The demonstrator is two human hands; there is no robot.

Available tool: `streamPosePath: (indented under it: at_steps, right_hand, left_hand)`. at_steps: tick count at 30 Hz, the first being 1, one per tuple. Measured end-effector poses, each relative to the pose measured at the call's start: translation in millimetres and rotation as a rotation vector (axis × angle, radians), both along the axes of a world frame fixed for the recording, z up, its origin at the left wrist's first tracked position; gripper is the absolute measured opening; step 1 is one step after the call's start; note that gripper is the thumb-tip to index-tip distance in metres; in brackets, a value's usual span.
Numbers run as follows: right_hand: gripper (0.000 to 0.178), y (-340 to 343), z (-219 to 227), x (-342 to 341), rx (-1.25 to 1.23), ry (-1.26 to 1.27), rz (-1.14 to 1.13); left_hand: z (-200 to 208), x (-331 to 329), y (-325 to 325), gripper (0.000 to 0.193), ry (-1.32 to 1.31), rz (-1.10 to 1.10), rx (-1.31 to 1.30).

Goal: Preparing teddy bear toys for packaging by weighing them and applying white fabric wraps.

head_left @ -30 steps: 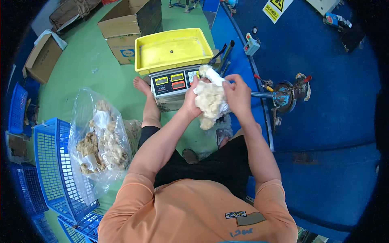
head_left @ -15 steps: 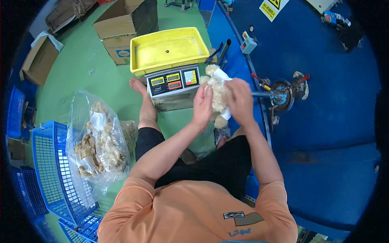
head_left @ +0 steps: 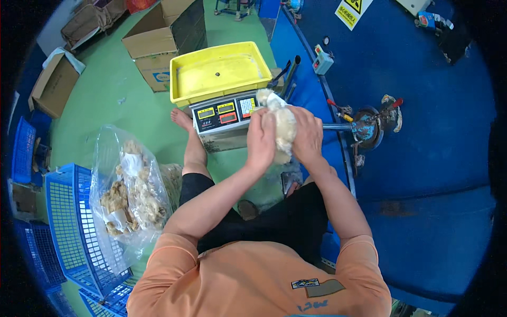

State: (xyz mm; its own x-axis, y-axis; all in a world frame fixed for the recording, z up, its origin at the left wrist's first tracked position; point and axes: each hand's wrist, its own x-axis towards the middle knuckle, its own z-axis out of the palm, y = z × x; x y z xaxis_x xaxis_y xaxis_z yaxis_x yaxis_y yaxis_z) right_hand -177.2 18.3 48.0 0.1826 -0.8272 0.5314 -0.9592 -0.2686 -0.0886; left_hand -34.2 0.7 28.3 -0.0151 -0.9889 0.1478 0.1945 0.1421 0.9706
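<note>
A cream, fluffy plush toy (head_left: 285, 129) with a white patch near its upper end is between my two hands, above my lap. My left hand (head_left: 261, 140) grips its left side, with the thumb on the fur. On the right side, my right hand (head_left: 307, 134) closes round it, and its fingers partly hide the toy. Just right of my right hand, a metal pipe (head_left: 337, 127) sticks out of the blue machine (head_left: 422, 153). A digital scale (head_left: 223, 119) with a yellow tray (head_left: 182, 98) on top stands beyond my left hand.
On the left, a clear plastic bag (head_left: 108, 174) holds several tan plush pieces (head_left: 142, 201), beside a blue plastic crate (head_left: 68, 211). Open cardboard boxes (head_left: 150, 47) stand on the green floor farther off. A small switch box (head_left: 322, 61) is fixed to the machine's edge.
Both hands have closed in round the plush toy, which now looks narrower and more upright. Its lower white patch no longer shows. The view has shifted slightly.
</note>
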Motion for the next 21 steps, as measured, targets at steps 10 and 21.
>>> streamPosePath:
  at_steps: [10, 21]
  right_hand:
    - [0.048, -1.7, 0.3, 5.0, -0.098, 0.018, 0.065]
    - [0.040, -8.7, -15.2, 1.6, 0.012, -0.044, 0.028]
  left_hand:
    - [-10.6, -4.9, 11.4, 0.039, -0.228, 0.141, -0.172]
    - [11.7, 17.7, -39.7, 0.042, 0.173, -0.286, 0.144]
